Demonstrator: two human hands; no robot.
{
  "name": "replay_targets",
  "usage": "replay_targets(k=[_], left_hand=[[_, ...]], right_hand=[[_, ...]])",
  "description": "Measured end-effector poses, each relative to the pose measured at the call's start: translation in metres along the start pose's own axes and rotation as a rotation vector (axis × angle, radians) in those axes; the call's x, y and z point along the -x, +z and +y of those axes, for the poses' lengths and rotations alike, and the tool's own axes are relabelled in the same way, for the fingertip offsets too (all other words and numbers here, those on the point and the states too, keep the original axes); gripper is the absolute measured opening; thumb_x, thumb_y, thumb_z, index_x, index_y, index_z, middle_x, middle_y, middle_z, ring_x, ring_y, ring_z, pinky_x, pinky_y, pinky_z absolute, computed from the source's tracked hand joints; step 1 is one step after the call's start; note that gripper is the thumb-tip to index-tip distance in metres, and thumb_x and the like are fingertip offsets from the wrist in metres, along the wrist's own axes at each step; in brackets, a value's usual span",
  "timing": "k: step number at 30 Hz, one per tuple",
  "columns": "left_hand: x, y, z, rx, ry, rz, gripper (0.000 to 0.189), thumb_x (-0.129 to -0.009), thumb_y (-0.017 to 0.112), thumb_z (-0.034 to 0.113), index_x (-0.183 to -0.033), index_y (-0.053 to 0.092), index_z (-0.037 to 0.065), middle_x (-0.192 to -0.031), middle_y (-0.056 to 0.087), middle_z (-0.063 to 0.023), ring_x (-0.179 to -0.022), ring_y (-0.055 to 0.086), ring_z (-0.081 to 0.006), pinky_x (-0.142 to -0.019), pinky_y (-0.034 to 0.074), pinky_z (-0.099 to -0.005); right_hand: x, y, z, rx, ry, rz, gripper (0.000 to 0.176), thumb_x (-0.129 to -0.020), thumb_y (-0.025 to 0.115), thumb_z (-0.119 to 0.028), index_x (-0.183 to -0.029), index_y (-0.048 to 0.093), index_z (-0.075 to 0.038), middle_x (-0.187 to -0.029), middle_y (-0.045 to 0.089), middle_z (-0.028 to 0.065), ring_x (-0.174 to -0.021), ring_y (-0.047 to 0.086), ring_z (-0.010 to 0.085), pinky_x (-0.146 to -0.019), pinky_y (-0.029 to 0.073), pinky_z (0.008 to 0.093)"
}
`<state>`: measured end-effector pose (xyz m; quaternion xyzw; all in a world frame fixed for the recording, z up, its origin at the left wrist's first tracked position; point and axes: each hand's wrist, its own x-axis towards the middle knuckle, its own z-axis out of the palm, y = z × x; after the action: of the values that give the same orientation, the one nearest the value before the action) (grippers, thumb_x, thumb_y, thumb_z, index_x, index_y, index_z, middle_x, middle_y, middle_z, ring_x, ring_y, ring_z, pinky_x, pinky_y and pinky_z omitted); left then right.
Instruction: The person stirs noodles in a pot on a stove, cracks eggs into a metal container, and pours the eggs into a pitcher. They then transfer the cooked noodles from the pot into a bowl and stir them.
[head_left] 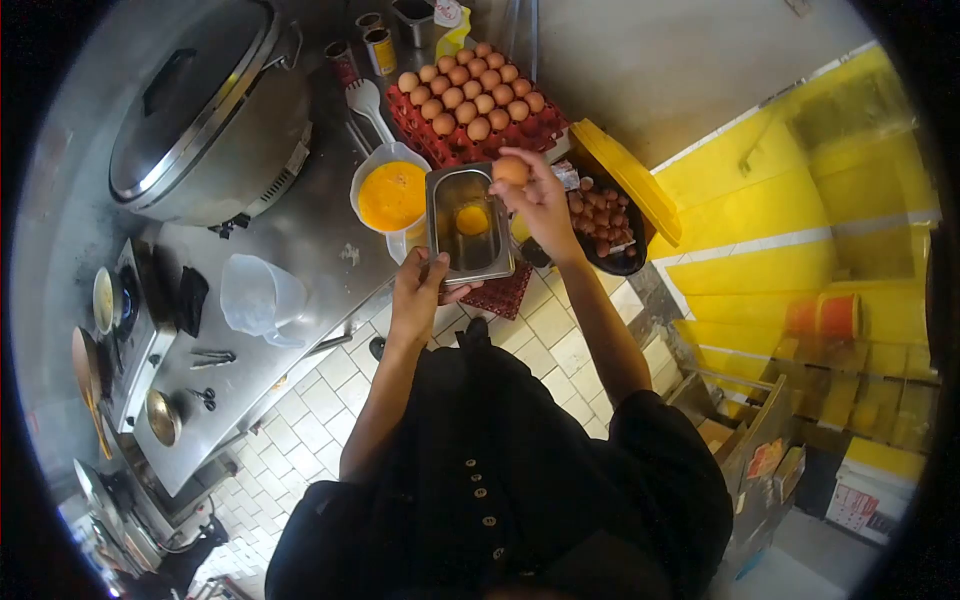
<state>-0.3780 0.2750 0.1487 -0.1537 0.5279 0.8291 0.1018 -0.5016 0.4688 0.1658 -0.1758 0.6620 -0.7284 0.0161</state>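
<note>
My left hand [420, 288] grips the near left corner of a rectangular metal pan [503, 262], thumb on the rim and fingers underneath. One cracked egg [472, 220] with a yellow yolk lies in the pan. Over the pan's far right corner, my right hand [540, 200] holds a brown egg [511, 170] between thumb and fingers. Just left of the pan is a white plastic jug [364, 166] filled with orange beaten egg. Behind the pan, a red egg tray [545, 125] carries several rows of brown eggs [478, 128].
A black bin [622, 265] of eggshells, its yellow lid [630, 180] raised, stands right of my right hand. On the steel counter [330, 270] are a large lidded cooker [240, 130], a clear jug [262, 295], a white slotted spoon [368, 105] and scissors [203, 398]. A gas burner [145, 330] sits left.
</note>
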Motion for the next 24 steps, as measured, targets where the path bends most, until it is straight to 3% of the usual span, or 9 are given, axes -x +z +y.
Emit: replay_targets(k=[5, 8, 11, 14, 17, 20, 22, 23, 24], left_hand=[[0.005, -0.001, 0.014, -0.005, -0.032, 0.028, 0.019, -0.101, 0.053, 0.017, -0.107, 0.047, 0.0, -0.098, 0.066, -0.0177, -0.078, 0.072, -0.0235, -0.066, 0.061, -0.0241], [0.007, -0.008, 0.022, 0.059, -0.063, 0.059, 0.015, -0.101, 0.054, 0.017, -0.106, 0.048, 0.004, -0.095, 0.066, -0.0127, -0.079, 0.073, -0.0246, -0.064, 0.06, -0.0226], [0.011, -0.012, 0.029, 0.114, -0.057, 0.148, 0.017, -0.1, 0.056, 0.018, -0.108, 0.052, 0.004, -0.095, 0.069, -0.0119, -0.078, 0.073, -0.0205, -0.059, 0.059, -0.0173], [0.01, -0.029, 0.029, 0.268, -0.098, 0.176, 0.012, -0.1, 0.056, 0.016, -0.104, 0.053, 0.005, -0.088, 0.067, -0.0082, -0.076, 0.073, -0.0225, -0.057, 0.06, -0.0198], [0.007, -0.047, 0.032, 0.524, -0.164, 0.229, 0.01, -0.098, 0.056, 0.011, -0.102, 0.058, 0.002, -0.085, 0.068, -0.0088, -0.079, 0.073, -0.0201, -0.057, 0.061, -0.0198], [-0.003, -0.086, 0.009, 1.063, -0.283, 0.113, 0.017, -0.097, 0.052, 0.009, -0.104, 0.06, -0.005, -0.09, 0.07, -0.0139, -0.085, 0.073, -0.0203, -0.065, 0.063, -0.0224], [-0.011, -0.097, -0.004, 1.428, -0.38, -0.1, 0.026, -0.099, 0.049, 0.01, -0.112, 0.056, -0.01, -0.095, 0.07, -0.0176, -0.085, 0.073, -0.0206, -0.069, 0.064, -0.0242], [-0.015, -0.1, -0.005, 1.608, -0.427, -0.218, 0.03, -0.099, 0.047, 0.011, -0.117, 0.054, -0.013, -0.097, 0.07, -0.0194, -0.086, 0.073, -0.0208, -0.07, 0.064, -0.0251], [-0.012, -0.085, 0.009, 1.617, -0.46, -0.263, 0.046, -0.1, 0.044, 0.013, -0.134, 0.036, -0.019, -0.096, 0.071, -0.0222, -0.085, 0.073, -0.0209, -0.072, 0.064, -0.0273]], right_hand=[[0.011, -0.061, 0.093, -0.534, 0.223, 0.486, 0.03, -0.093, 0.066, -0.021, -0.119, 0.056, -0.008, -0.102, 0.063, 0.0043, -0.087, 0.064, 0.0169, -0.063, 0.048, 0.0256], [0.022, -0.158, 0.23, -0.544, 0.167, 0.482, 0.03, -0.093, 0.067, -0.025, -0.115, 0.056, -0.008, -0.098, 0.062, 0.0042, -0.084, 0.063, 0.0177, -0.064, 0.048, 0.0273], [0.01, -0.183, 0.233, -0.686, 0.414, 0.84, 0.029, -0.094, 0.065, -0.026, -0.115, 0.056, -0.008, -0.097, 0.061, 0.0057, -0.082, 0.062, 0.0181, -0.062, 0.05, 0.0275], [0.026, -0.243, 0.314, -0.813, 0.342, 0.666, 0.03, -0.096, 0.062, -0.027, -0.116, 0.056, -0.006, -0.102, 0.06, 0.0087, -0.08, 0.061, 0.0185, -0.059, 0.053, 0.0287], [-0.017, -0.19, 0.269, -0.073, 0.303, 1.111, 0.03, -0.096, 0.061, -0.023, -0.119, 0.055, -0.005, -0.103, 0.06, 0.0101, -0.079, 0.061, 0.0175, -0.054, 0.052, 0.0297], [-0.054, -0.121, 0.197, 0.608, -0.267, 0.772, 0.023, -0.092, 0.065, -0.014, -0.11, 0.06, -0.001, -0.102, 0.062, 0.0115, -0.082, 0.062, 0.0211, -0.065, 0.052, 0.0344], [-0.09, -0.07, 0.146, 0.695, -0.477, 0.494, 0.029, -0.087, 0.071, -0.018, -0.108, 0.063, -0.001, -0.105, 0.063, 0.0149, -0.089, 0.063, 0.0271, -0.074, 0.052, 0.0388], [-0.101, -0.043, 0.115, 0.717, -0.316, 0.338, 0.032, -0.084, 0.073, -0.02, -0.108, 0.063, -0.001, -0.105, 0.063, 0.0154, -0.092, 0.063, 0.0301, -0.077, 0.053, 0.0408], [-0.107, -0.02, 0.095, 0.733, -0.157, 0.183, 0.036, -0.082, 0.075, -0.023, -0.109, 0.063, -0.002, -0.105, 0.063, 0.016, -0.095, 0.063, 0.0332, -0.079, 0.053, 0.0427]])
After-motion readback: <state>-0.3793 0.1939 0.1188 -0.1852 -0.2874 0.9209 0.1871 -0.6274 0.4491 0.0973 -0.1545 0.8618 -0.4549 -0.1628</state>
